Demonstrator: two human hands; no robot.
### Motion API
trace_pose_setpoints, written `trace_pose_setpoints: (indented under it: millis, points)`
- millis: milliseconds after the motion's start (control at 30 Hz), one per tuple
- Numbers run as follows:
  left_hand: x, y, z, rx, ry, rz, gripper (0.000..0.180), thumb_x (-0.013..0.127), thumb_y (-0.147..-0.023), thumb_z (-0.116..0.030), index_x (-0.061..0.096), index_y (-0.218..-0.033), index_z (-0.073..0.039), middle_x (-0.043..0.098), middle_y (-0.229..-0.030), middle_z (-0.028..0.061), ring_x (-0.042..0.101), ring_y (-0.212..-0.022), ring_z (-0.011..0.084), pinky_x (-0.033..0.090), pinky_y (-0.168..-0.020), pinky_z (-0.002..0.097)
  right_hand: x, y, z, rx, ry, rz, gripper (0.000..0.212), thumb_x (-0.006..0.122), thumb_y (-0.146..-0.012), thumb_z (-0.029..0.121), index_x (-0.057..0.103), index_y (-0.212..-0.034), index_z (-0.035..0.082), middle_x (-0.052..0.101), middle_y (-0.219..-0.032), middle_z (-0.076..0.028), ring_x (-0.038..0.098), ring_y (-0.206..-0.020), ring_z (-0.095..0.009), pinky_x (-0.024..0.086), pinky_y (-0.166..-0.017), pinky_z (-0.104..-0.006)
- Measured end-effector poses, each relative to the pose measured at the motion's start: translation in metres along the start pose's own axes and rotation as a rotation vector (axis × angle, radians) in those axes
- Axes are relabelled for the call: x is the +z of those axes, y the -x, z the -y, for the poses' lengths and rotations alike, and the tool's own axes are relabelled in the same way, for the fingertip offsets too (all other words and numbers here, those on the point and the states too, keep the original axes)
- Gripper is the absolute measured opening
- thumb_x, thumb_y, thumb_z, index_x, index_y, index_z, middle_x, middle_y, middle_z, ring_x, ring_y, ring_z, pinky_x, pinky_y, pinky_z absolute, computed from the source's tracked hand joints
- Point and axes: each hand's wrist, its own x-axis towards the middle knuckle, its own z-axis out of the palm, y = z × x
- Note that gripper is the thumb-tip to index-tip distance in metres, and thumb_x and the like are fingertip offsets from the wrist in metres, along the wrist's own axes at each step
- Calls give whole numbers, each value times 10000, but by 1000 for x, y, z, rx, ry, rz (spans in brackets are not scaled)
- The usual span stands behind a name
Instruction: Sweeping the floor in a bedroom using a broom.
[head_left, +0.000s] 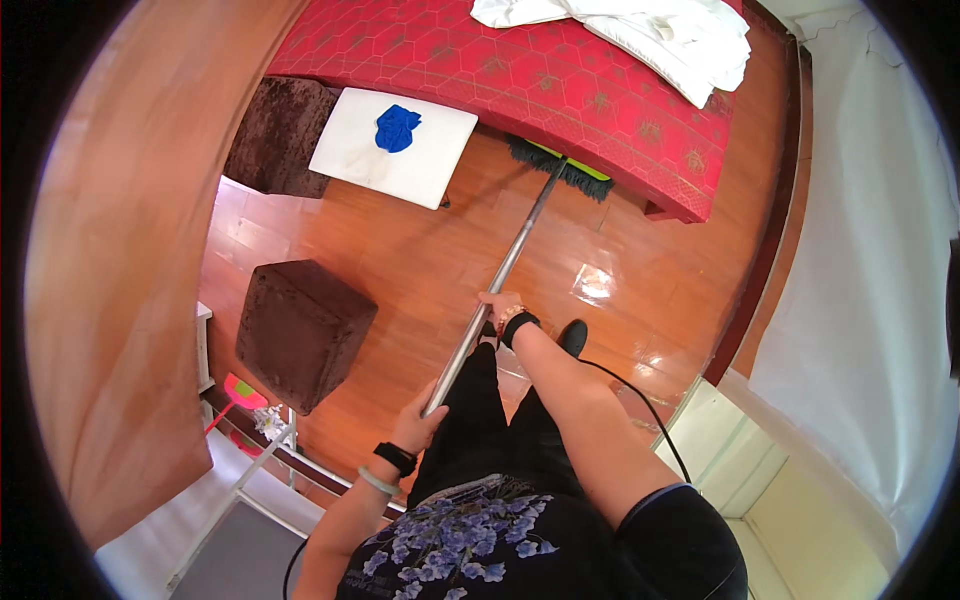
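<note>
A long-handled broom slants away from me across the wooden floor, its silver handle (518,238) running up to a green head with dark bristles (585,182). The head lies at the edge of the red bed cover, partly hidden under it. Near the handle's lower end, my left hand (417,422) is wrapped round the pole. Farther up, my right hand (503,306) also grips it, with bracelets and a black band on that wrist.
A red patterned bed (560,80) with white bedding (690,45) spans the far side. A white low table (370,170) bears a blue cloth (397,128). Brown stools (305,330) stand at left. A red dustpan (243,391) is beyond them. A black cord (650,405) hangs by my right arm.
</note>
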Motion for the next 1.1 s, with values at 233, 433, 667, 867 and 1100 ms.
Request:
trace_pose_setpoints:
  millis: [233, 433, 667, 867, 1100]
  points:
    - [-7, 42, 6, -155, -53, 152, 564, 483, -735, -20, 273, -1232, -184, 422, -517, -10, 370, -376, 71, 309, -321, 208, -9, 33, -42, -94, -22, 153, 132, 562, -680, 10, 487, -769, -51, 544, -687, -132, 548, -647, -236, 453, -585, -364]
    - [-22, 115, -5, -276, -191, 255, 543, 465, -740, 5, 298, -1221, -187, 478, -609, 7, 427, -452, 70, 328, -366, 195, -25, 91, -91, 262, -189, 243, 302, 602, -577, -91, 407, -807, -80, 484, -716, -148, 526, -653, -301, 463, -568, -417]
    - [54, 73, 17, 142, -259, 42, 503, 480, -744, -32, 331, -1203, -175, 420, -515, -3, 409, -407, 72, 318, -339, 199, -67, 78, -14, 60, -3, 115, 130, 569, -634, -32, 480, -724, -62, 525, -645, -145, 543, -574, -250, 474, -517, -358]
    - [158, 17, -33, -60, -20, 144, 536, 533, -733, -142, 300, -1216, -156, 443, -523, 15, 383, -332, 90, 329, -315, 224, -140, 53, 68, -253, 253, 34, 133, 556, -695, 89, 505, -654, -27, 555, -605, -92, 517, -493, -189, 424, -445, -287]
    - [155, 83, -33, -90, -154, 165, 553, 497, -733, -144, 254, -1224, -220, 436, -565, 33, 405, -356, 114, 355, -335, 235, -143, 106, 27, -49, -77, 190, 142, 544, -715, 43, 474, -814, -30, 547, -665, -105, 536, -625, -215, 440, -555, -347]
